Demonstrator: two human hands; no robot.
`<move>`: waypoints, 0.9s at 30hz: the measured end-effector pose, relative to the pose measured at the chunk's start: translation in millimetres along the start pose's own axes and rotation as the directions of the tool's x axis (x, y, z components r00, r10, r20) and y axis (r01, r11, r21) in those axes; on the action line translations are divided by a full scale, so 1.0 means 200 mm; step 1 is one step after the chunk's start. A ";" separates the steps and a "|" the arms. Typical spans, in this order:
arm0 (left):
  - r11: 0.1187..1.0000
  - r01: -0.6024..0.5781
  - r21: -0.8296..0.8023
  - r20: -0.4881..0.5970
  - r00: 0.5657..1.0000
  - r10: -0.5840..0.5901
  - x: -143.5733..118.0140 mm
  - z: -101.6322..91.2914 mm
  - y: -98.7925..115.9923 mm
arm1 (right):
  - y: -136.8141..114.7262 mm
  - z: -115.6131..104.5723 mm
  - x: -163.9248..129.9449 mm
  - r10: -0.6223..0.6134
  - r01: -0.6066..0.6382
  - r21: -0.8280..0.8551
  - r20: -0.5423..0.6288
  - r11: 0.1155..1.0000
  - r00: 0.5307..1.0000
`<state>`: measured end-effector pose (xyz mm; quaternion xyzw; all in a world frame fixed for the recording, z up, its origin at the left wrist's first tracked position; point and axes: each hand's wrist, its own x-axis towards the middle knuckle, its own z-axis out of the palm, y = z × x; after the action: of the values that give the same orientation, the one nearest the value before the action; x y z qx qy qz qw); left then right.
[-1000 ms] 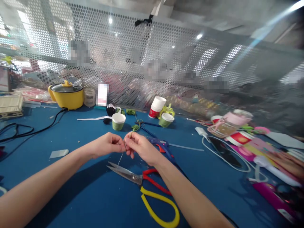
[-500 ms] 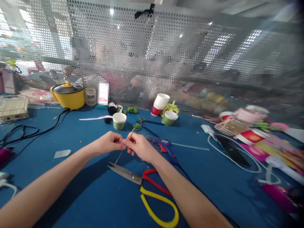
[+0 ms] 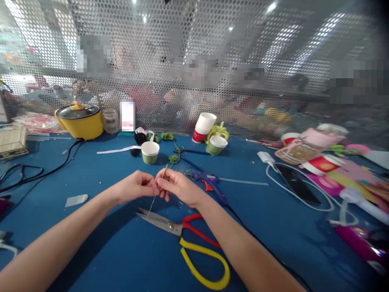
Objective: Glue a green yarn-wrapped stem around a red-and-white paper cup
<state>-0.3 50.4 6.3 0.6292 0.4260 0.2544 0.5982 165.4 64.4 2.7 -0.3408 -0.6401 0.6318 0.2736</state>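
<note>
Fingertip to fingertip over the middle of the table, my two hands meet. My right hand [image 3: 179,186] is closed in a pinch around green yarn [image 3: 165,172], a short end of which sticks up above the fingers. My left hand [image 3: 133,188] is pinched at the same spot, on the yarn. A pale thin strand [image 3: 151,206] hangs below the fingertips towards the scissors. These scissors [image 3: 164,223] lie just below my hands, blades slightly apart, with one red and one yellow handle. Behind my hands lies a small green yarn bundle [image 3: 174,158].
A blue glue gun [image 3: 209,178] lies right of my hands, its cord passing under my right forearm. Behind stand a green paper cup [image 3: 150,153], another green cup [image 3: 216,146] and a yellow pot [image 3: 82,123]. A phone [image 3: 298,184] with a white cable lies right.
The view has tilted down slightly. Both hands stay together; the green yarn end now stands up more plainly above my right fingers. The scissors have not moved.
</note>
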 end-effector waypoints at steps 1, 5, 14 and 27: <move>0.999 0.020 -0.028 0.027 0.999 -0.019 -0.01 0.00 0.01 | 0.00 0.00 0.00 -0.006 0.005 0.044 0.032 0.999 0.999; 0.997 0.055 -0.045 0.096 0.994 -0.050 -0.02 -0.03 0.02 | -0.01 0.01 -0.01 -0.012 0.010 0.043 0.028 0.999 1.000; 0.996 -0.020 0.083 0.067 0.998 0.014 -0.04 -0.06 0.07 | -0.03 0.01 -0.01 0.005 -0.006 -0.019 -0.058 1.000 0.998; 0.982 -0.049 0.180 -0.022 0.998 0.054 -0.04 -0.03 0.07 | -0.05 0.04 -0.01 -0.044 -0.001 -0.246 -0.175 0.969 0.984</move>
<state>-6.4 49.1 21.3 0.6879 0.4389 0.2388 0.5264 159.6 58.0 13.2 -0.4205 -0.6896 0.5117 0.2929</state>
